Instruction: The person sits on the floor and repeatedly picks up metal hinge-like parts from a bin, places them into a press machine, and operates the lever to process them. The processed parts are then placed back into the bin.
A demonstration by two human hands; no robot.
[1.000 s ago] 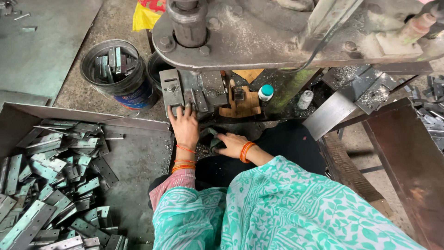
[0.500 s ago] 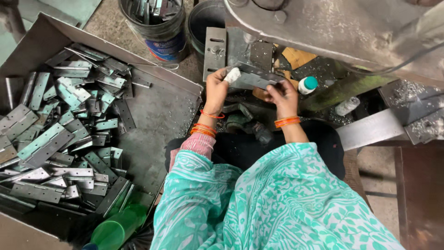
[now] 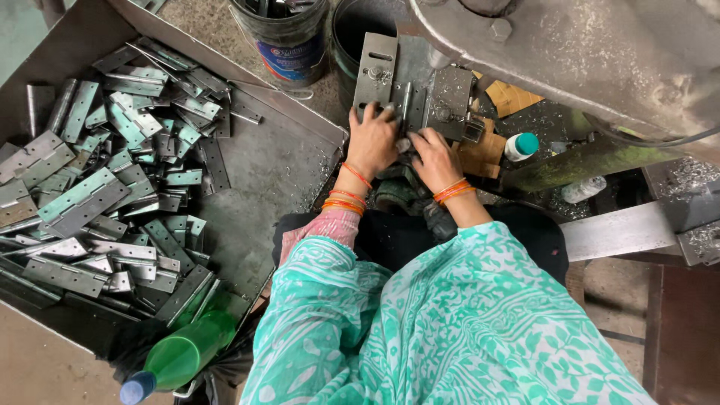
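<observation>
My left hand (image 3: 373, 140) and my right hand (image 3: 433, 155) rest side by side on the grey steel fixture plate (image 3: 442, 90) under the big press body (image 3: 570, 45). Their fingers curl over a small metal hinge piece (image 3: 403, 143) between them, which is mostly hidden. Orange bangles ring both wrists. My green patterned clothing fills the bottom of the view.
A sheet-metal tray (image 3: 277, 165) on the left holds a pile of grey hinges (image 3: 97, 187). A bucket of metal parts (image 3: 289, 41) and a dark bucket (image 3: 356, 34) stand behind it. A green bottle (image 3: 187, 352) lies at the tray's near corner; a teal-capped white bottle (image 3: 520, 145) stands right of the hands.
The hands carried the metal piece up from my lap to the fixture plate and now press on it. The camera view shifted left and closer.
</observation>
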